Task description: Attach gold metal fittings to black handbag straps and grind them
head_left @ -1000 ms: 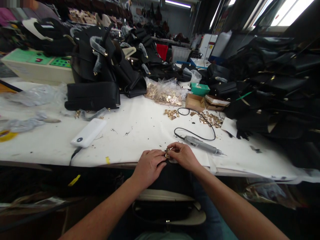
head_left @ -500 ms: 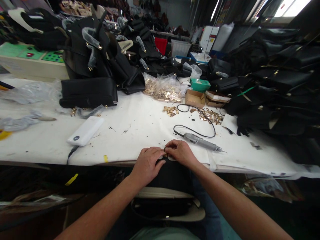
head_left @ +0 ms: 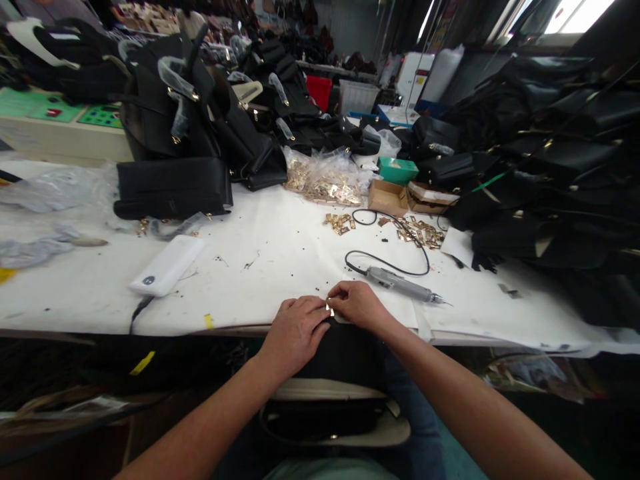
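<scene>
A black bag (head_left: 340, 357) with a cream edge lies on my lap against the table's front edge. At its far end a small shiny gold metal piece (head_left: 329, 308) shows between my hands. My right hand (head_left: 354, 303) has its thumb and fingertips pinched on this piece. My left hand (head_left: 300, 330) rests on the bag's end from the left, fingers together and thumb lower down, pressing the bag. Behind my right hand, a grey electric screwdriver (head_left: 405, 285) lies on the white table with its tip to the right.
A white power bank (head_left: 167, 265) with a cable lies at the left. Gold parts (head_left: 420, 232) are spread behind the screwdriver, beside a cardboard box (head_left: 387, 197) and a bag of gold parts (head_left: 330, 179). Black bags (head_left: 175, 188) are piled at the back left and right.
The gold piece between my fingers shows more brightly and looks more upright. Both hands stay at nearly the same spot, and the view has shifted slightly.
</scene>
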A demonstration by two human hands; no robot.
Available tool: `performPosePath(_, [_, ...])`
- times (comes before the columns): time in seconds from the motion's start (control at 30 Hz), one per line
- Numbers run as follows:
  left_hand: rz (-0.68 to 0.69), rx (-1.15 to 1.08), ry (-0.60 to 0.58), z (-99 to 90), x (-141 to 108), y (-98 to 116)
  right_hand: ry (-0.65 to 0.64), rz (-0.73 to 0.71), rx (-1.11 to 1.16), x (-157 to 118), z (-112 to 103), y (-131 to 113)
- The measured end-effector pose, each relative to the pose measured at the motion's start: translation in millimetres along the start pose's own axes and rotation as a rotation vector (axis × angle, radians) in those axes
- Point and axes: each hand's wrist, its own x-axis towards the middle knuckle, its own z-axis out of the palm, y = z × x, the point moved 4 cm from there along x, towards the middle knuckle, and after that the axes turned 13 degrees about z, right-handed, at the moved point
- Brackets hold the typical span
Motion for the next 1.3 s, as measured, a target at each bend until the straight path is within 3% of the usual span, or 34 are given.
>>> performPosePath(0.17, [0.001, 0.033, -0.037, -1.9, 2.8, 5.2, -0.161, 0.136, 0.149, -1.4, -1.3, 3.3])
performPosePath(0.4, [0.0, 0.03, -0.05, -3.4, 4.6, 5.6, 0.021, 0.02, -0.051, -1.2, -7.9, -4.4])
performPosePath(0.7, [0.044, 0.088, -0.055, -2.0, 2.8, 5.8, -0.01, 0.021, -0.146, 3.7, -9.0, -5.6])
performPosePath(0.97, [0.079, 0.24, -0.082, -0.6, 3.7, 14.9, -0.049, -0.014, -0.039, 1.5, -4.9, -0.7])
performPosePath(1.03, [0.097, 0.266, -0.071, -0.2, 3.8, 16.0, 0.029, -0.097, -0.005, -6.6, -12.8, -0.6])
performPosePath(1.17, [0.159, 0.331, -0.025, 2.4, 3.5, 13.6, 0.414, -0.278, -0.13, -32.3, -55.0, 4.1])
performPosePath(1.23, [0.199, 0.358, 0.011, 4.6, 3.5, 10.5, 0.57, -0.28, -0.284, -42.7, -79.4, 12.1])
performPosePath(1.3, [0.229, 0.371, 0.04, 6.7, 3.7, 7.2, 0.637, -0.199, -0.448, -46.4, -99.6, 24.6])
